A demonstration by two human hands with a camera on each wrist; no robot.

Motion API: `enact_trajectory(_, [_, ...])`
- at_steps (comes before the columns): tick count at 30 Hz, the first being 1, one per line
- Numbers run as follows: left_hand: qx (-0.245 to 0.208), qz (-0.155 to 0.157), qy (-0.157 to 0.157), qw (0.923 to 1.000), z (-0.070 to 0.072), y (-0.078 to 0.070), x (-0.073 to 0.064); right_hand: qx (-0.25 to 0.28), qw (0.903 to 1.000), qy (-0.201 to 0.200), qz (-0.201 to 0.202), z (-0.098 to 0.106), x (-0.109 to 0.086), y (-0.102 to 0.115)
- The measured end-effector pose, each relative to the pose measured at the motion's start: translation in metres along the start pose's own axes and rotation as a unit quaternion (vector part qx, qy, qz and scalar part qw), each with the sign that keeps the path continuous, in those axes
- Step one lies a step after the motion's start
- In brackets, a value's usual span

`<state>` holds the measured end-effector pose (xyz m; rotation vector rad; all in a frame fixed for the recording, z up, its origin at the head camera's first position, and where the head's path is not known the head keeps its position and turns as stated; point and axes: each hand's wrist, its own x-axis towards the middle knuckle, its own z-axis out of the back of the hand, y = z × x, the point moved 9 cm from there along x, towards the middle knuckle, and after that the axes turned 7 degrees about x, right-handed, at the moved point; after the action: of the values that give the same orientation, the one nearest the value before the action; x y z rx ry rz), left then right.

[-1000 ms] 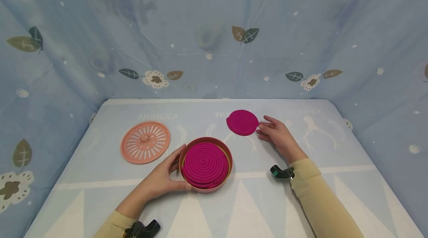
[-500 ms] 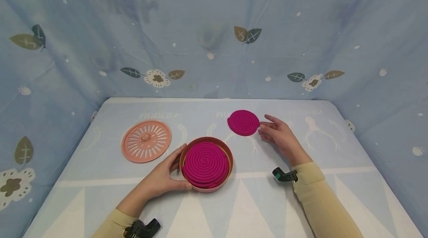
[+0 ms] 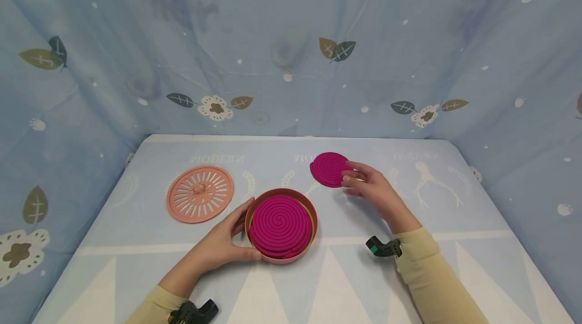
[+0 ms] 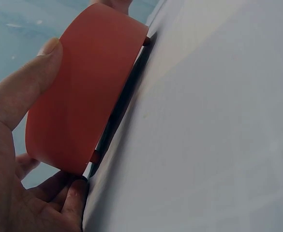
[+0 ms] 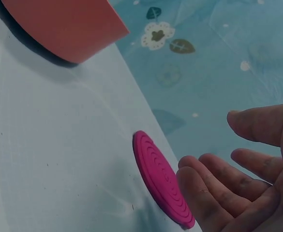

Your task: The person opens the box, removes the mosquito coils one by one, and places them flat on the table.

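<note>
In the head view my left hand (image 3: 227, 243) grips the left side of a round coral mosquito coil holder (image 3: 312, 243), thumb at the near side and fingers behind. The holder stands on the table with magenta mosquito coils (image 3: 281, 225) stacked inside it. Its smooth wall (image 4: 83, 92) and small feet show in the left wrist view. My right hand (image 3: 370, 187) hovers at the right edge of another flat magenta mosquito coil (image 3: 328, 169) at the back. Its fingers are relaxed and spread, with nothing between them in the right wrist view, and the mosquito coil (image 5: 158, 179) lies just beyond the fingertips.
A coral slotted lid (image 3: 200, 194) with a small knob lies flat on the left of the table (image 3: 409, 283), apart from the holder. Blue patterned cloth (image 3: 291, 51) rises behind the table and along both sides.
My right hand has shifted left, and its fingertips now overlap the coil's right edge in the head view. The left hand and the holder have stayed put.
</note>
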<state>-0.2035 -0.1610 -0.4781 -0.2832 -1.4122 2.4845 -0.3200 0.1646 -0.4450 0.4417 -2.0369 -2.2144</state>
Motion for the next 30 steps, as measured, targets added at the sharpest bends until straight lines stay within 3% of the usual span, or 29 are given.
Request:
enact_trajectory(9, [-0.005,-0.006,0.002,1.0,0.0,0.001,0.0,-0.014,0.9994,0.03,0.003,-0.017,-0.003,0.001])
enact_trajectory(23, [-0.006,-0.007,-0.002,1.0,0.0,0.0,0.0,-0.015,0.9945,0.097,0.036,-0.06,-0.011,0.021])
enact_trajectory(30, [-0.005,-0.006,0.0,1.0,-0.001,-0.001,-0.001,-0.029,0.9914,0.123,0.034,-0.08,-0.013,0.025])
